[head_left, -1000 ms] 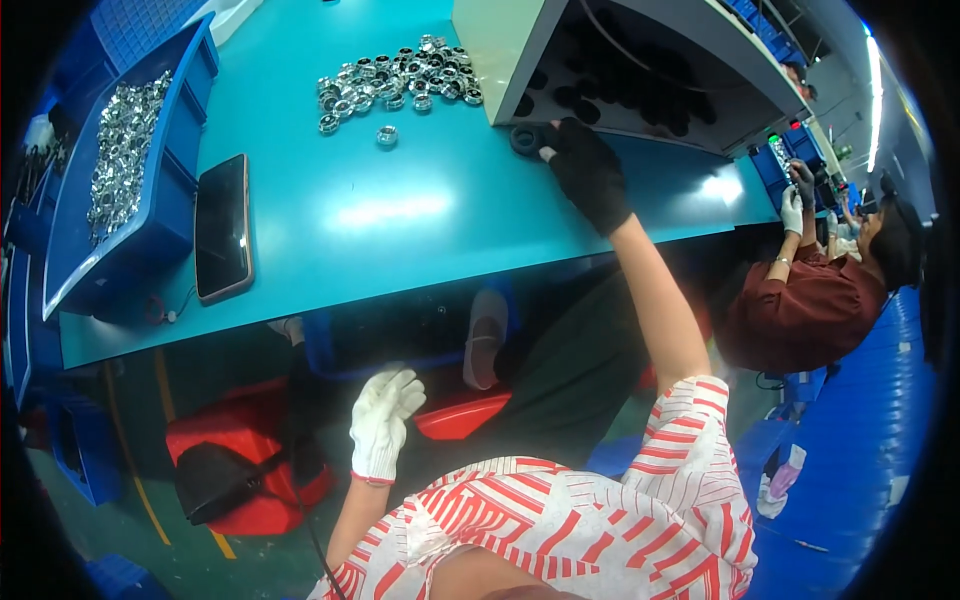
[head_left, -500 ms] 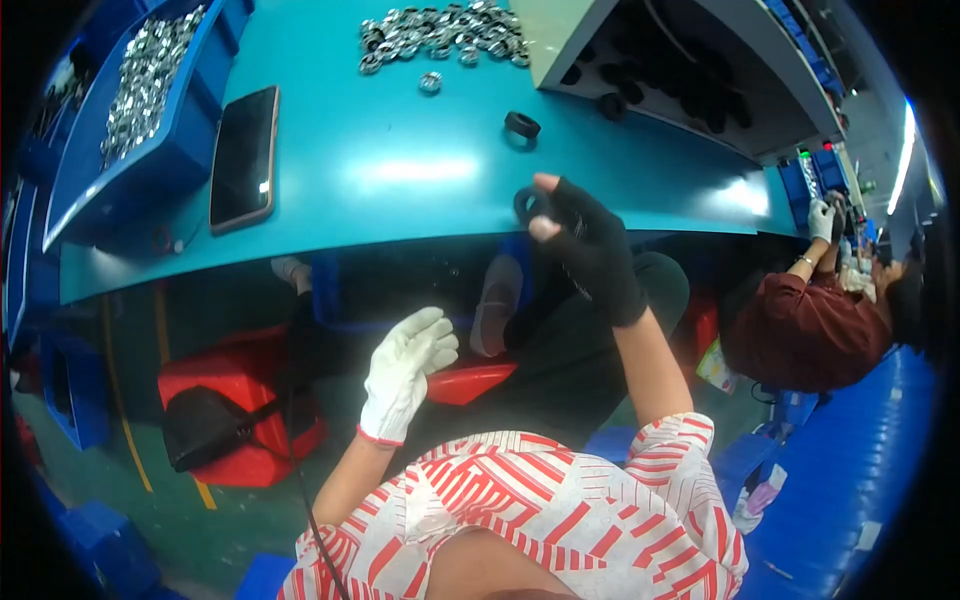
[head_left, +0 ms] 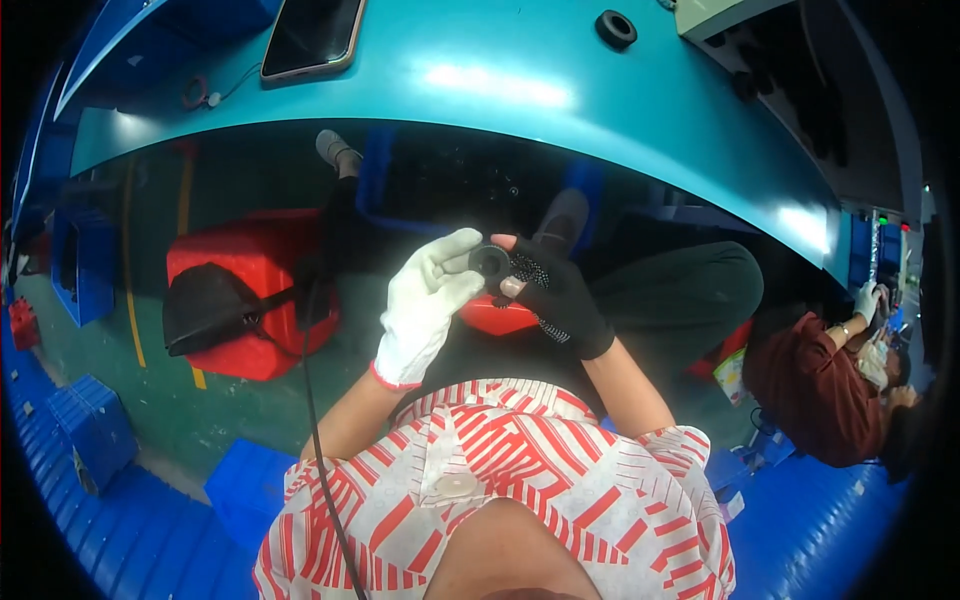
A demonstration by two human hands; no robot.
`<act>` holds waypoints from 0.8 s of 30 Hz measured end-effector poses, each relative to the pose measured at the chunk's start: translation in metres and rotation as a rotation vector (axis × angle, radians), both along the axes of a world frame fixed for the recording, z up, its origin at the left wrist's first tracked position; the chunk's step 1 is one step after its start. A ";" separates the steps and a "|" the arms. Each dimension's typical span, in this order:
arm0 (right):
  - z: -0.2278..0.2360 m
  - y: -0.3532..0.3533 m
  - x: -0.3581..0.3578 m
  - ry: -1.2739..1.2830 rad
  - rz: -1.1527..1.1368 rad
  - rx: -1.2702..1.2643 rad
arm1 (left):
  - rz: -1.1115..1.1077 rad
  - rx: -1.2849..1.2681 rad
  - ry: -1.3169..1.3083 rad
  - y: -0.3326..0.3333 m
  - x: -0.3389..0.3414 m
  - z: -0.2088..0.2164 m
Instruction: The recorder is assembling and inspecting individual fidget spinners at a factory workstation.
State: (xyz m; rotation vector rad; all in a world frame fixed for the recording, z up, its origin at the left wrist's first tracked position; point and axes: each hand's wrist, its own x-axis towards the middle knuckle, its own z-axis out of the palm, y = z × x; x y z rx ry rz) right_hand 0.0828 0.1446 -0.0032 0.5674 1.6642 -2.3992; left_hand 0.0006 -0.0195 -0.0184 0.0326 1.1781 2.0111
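You've got the small black ring (head_left: pixel 479 260) pinched two-handed
White-gloved left hand (head_left: pixel 422 300) grips one side, black-gloved right hand (head_left: pixel 562 302) the other, in front of the teal table (head_left: pixel 480 60); another black tyre-like ring (head_left: pixel 611 36) lies up on it.

Teal tbl (head_left: pixel 480 35) w/ phone (head_left: pixel 313 35), blk ring (head_left: pixel 606 33) & blue bin (head_left: pixel 185 45) on top.

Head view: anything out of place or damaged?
Mismatch: the left hand is gloved in white, the right hand in black. A phone lies on the teal work table, looking like a personal item. The black ring between the hands shows no clear damage; no spill visible.
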 end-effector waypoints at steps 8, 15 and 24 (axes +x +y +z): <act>-0.005 -0.002 0.000 -0.037 -0.006 -0.023 | -0.028 0.062 -0.088 -0.003 0.000 -0.006; -0.005 -0.005 -0.001 0.004 -0.013 0.026 | -0.016 0.028 -0.067 -0.002 0.000 -0.008; 0.001 -0.008 -0.003 0.535 0.112 1.043 | -0.019 0.313 -0.317 0.000 0.000 -0.020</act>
